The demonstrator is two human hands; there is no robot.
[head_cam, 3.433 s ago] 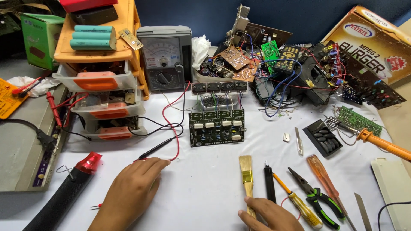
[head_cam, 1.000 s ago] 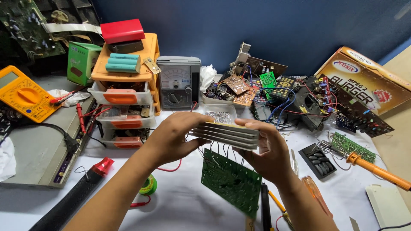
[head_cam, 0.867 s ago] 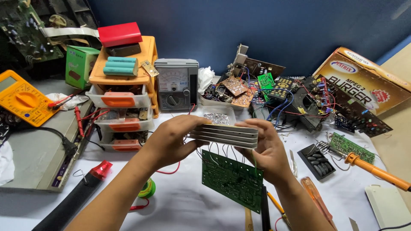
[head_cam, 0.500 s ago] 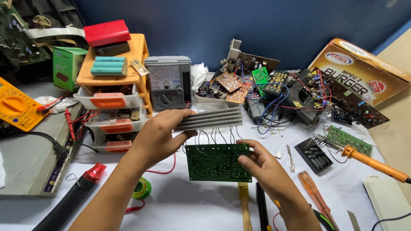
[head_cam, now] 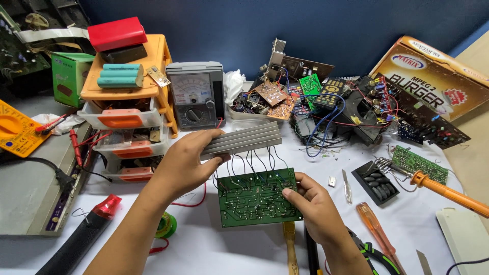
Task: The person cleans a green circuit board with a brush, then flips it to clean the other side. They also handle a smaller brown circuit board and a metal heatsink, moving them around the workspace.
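Fingers [head_cam: 206,145] of the left hand [head_cam: 186,163] curled over the near end of a ribbed grey heat sink [head_cam: 243,140], pinching it and holding it up above the white surface [head_cam: 214,249]. Thin black leads ran down from the heat sink to a green circuit board [head_cam: 256,197], solder side up, held just below it. On the board's right edge the right hand [head_cam: 316,206] gripped with thumb on top and fingers [head_cam: 298,178] wrapped behind — a firm pinch.

Far left lay a yellow multimeter [head_cam: 15,127]; next to it stood an orange drawer unit [head_cam: 127,104] topped by teal battery cells [head_cam: 119,74] and a red box [head_cam: 117,33]. An analog meter [head_cam: 196,94] stood just right of the drawers, behind the left hand. Right of centre sat a heap of loose boards and wires [head_cam: 326,109], then a cardboard box [head_cam: 433,71]. An orange-handled soldering iron [head_cam: 448,193] lay at the far right — well apart from both hands.
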